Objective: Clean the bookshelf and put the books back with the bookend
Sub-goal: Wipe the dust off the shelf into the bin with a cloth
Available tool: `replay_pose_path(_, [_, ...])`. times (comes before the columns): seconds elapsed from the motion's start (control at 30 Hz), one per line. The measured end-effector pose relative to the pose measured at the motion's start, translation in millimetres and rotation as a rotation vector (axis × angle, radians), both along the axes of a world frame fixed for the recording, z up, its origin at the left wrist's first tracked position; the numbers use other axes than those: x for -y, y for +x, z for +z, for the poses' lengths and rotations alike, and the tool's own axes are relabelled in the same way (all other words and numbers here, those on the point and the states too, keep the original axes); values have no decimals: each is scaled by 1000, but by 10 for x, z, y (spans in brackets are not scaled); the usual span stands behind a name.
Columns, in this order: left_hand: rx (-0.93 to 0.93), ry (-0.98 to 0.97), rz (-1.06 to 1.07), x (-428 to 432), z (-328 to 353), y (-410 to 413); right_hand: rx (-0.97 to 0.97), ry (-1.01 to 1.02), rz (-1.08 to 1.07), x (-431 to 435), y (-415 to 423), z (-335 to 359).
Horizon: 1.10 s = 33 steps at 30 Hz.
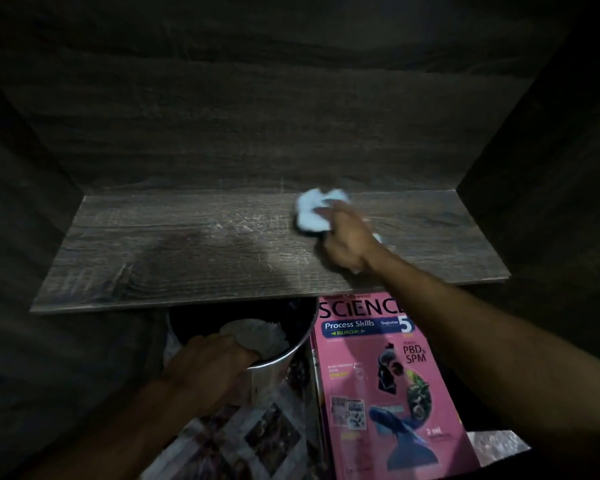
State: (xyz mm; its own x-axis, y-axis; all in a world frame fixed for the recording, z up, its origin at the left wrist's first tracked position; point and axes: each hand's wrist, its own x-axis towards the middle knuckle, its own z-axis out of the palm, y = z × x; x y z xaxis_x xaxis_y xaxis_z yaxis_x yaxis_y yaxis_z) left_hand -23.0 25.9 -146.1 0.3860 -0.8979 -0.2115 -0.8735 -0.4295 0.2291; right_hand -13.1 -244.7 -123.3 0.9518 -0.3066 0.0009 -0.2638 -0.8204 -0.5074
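Observation:
A dark wood-grain shelf board [174,247] runs across the middle of the view, with pale dust streaks near its centre. My right hand [347,244] presses a crumpled white wipe [314,209] onto the shelf right of centre, close to the back wall. Below the shelf's front edge, my left hand [208,365] grips the rim of a shiny metal bin [278,362]; a crumpled whitish tissue [260,336] lies inside it. A pink science book [388,386] lies on the floor beside the bin, on top of other books.
The shelf's back wall [257,126] and side walls [541,202] enclose the compartment. A patterned tiled floor [257,441] shows below. The scene is dim. No bookend is in view.

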Motion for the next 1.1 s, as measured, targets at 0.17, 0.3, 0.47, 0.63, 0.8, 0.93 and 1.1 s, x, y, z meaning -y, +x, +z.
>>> replay_pose_path(0.17, [14,159,56,-113,-54,-58,132,-66,7,246,193,181])
replay_pose_path(0.3, [44,195,6,-164,-56,-113,-51,-75,-90,233,211,-144])
replay_pose_path(0.47, [9,200,8,-289,-97,-129,1,142,227,-587,180,-112])
replay_pose_path(0.63, [-3,128,79,-407,-57,-121,-31,123,562,-579,136,258])
replay_pose_path(0.8, [49,68,37,-410,-112,-161,-217,-246,-96,-147,367,171])
replay_pose_path(0.93, [-59,-7,86,-462,-225,-138,-233,-459,23,-959,231,-7])
replay_pose_path(1.1, [88,-88,89,-601,-318,-153,-35,109,455,-1157,120,-3])
